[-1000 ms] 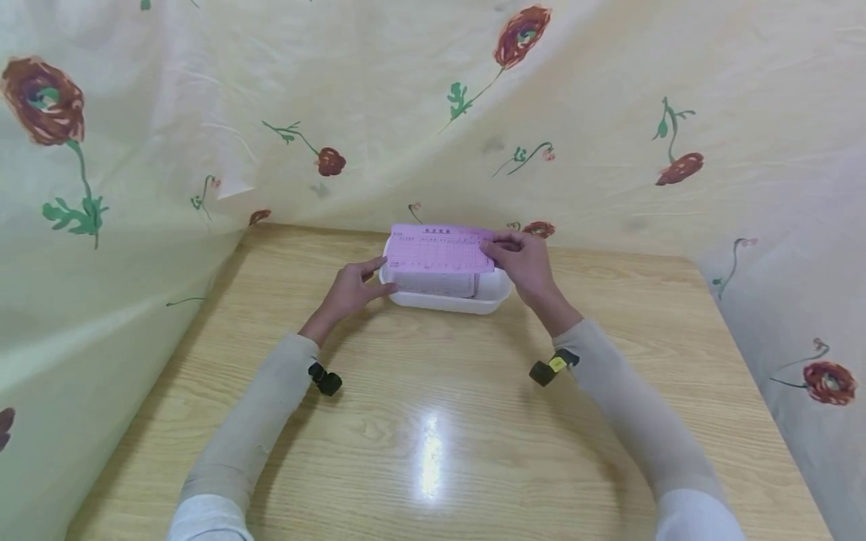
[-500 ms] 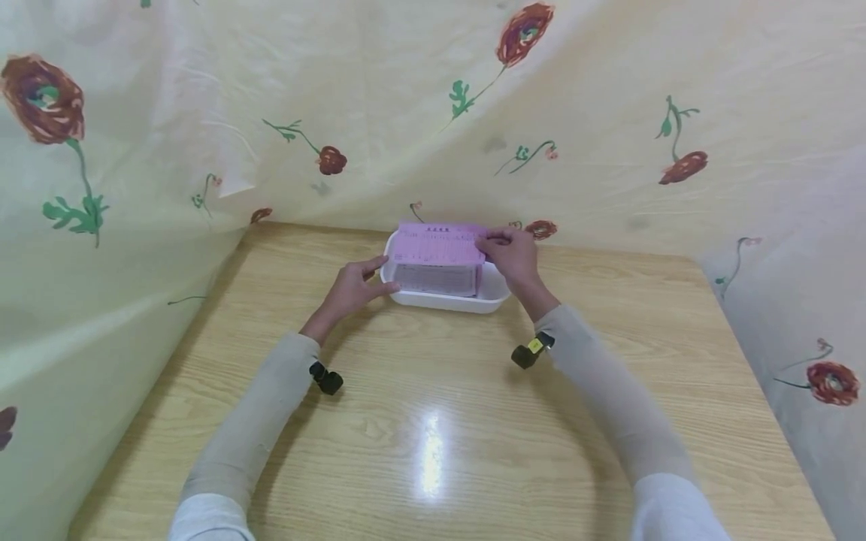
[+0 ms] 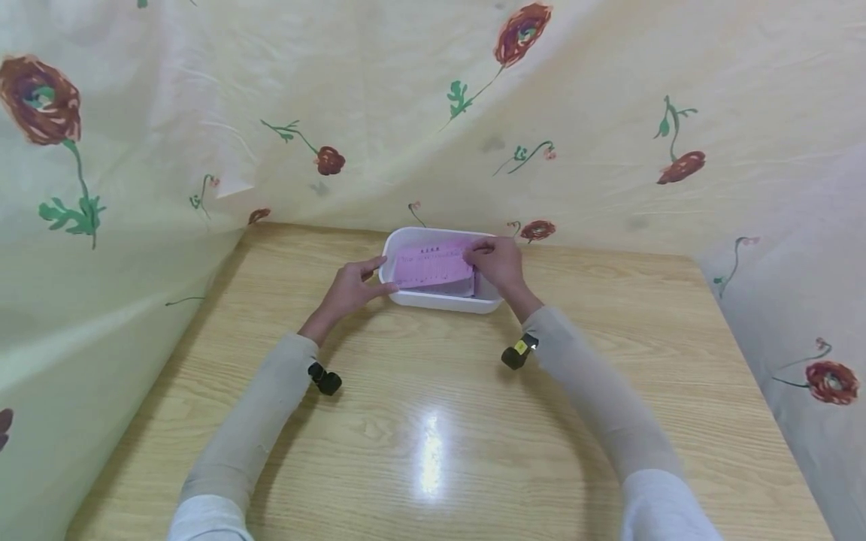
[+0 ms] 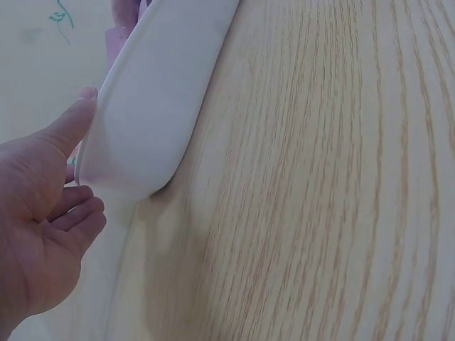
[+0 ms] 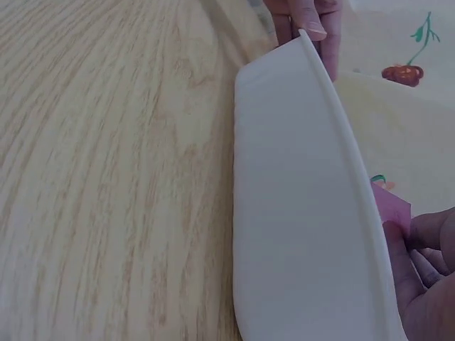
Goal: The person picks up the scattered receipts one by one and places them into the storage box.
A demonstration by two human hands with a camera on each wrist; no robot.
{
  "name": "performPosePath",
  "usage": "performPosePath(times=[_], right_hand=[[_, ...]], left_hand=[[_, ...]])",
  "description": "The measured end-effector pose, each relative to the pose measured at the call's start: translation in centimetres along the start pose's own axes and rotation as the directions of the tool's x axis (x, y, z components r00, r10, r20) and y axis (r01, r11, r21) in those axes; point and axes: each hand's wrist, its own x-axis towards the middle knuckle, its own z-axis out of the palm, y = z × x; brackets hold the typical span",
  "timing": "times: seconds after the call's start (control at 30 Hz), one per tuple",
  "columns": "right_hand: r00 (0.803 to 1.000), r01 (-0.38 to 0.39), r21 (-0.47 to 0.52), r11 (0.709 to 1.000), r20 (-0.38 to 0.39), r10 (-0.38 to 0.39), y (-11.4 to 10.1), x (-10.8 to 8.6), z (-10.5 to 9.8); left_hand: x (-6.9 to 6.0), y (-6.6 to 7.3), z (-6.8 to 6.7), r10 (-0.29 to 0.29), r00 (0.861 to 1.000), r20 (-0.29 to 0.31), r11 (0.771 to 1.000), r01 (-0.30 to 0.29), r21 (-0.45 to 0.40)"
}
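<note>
A white plastic tray (image 3: 443, 303) with raised sides stands on the table near the cloth backdrop. My left hand (image 3: 348, 289) holds its left end, the thumb on the rim in the left wrist view and the fingers curled at the end wall (image 4: 142, 121). Over the tray, my right hand (image 3: 499, 263) pinches the right end of a pink printed form slip (image 3: 429, 269), which is low inside the tray walls. More paper (image 3: 462, 288) shows beneath that slip. In the right wrist view, a corner of the pink slip (image 5: 392, 209) rises above the rim beside my fingers.
The wood-grain table (image 3: 406, 421) spreads out in front of the tray. A cream cloth with painted flowers (image 3: 379, 98) hangs behind and along both sides. Each sleeve carries a small black wrist camera (image 3: 325, 378).
My right hand has moved left and down, lowering the pink slip from above the tray's back rim into the tray. The left hand has stayed at the tray's left end.
</note>
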Motion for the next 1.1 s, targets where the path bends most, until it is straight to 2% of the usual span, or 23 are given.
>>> performPosePath(times=[0.4,0.53,0.6,0.67,0.77,0.83,0.97,1.1], right_hand=[[1.000,0.023,-0.104,0.994,0.016,-0.021,0.1,-0.1,1.0],[1.000,0.026,-0.096,0.995,0.015,-0.025,0.5,0.0,0.8],[1.000,0.025,-0.051,0.998,0.014,-0.024,0.6,0.0,0.4],[1.000,0.025,0.035,0.999,0.014,-0.025,0.7,0.0,-0.2],[0.999,0.027,0.184,0.982,0.018,-0.031,0.7,-0.2,-1.3],[0.999,0.041,0.250,0.967,0.010,-0.045,0.7,-0.4,-2.1],[0.997,0.080,0.300,0.951,-0.021,-0.077,0.8,-1.3,-3.9],[0.995,0.098,0.314,0.944,-0.045,-0.088,0.9,-2.8,-6.0]], left_hand=[[0.0,-0.2,0.2,0.000,1.000,-0.014,1.000,0.000,0.013],[0.0,-0.3,0.2,-0.002,1.000,-0.006,1.000,0.002,0.006],[0.1,-0.3,0.2,-0.001,1.000,-0.004,1.000,0.001,0.005],[0.1,-0.2,0.2,-0.002,1.000,-0.003,1.000,0.002,0.004],[0.3,-0.2,0.2,-0.007,1.000,-0.004,1.000,0.007,0.014],[0.2,-0.3,0.2,-0.013,1.000,-0.005,1.000,0.013,0.019],[0.2,-0.5,0.1,-0.003,1.000,-0.011,1.000,0.003,0.023],[-0.1,-0.7,0.0,0.023,0.999,-0.025,1.000,-0.024,-0.016]])
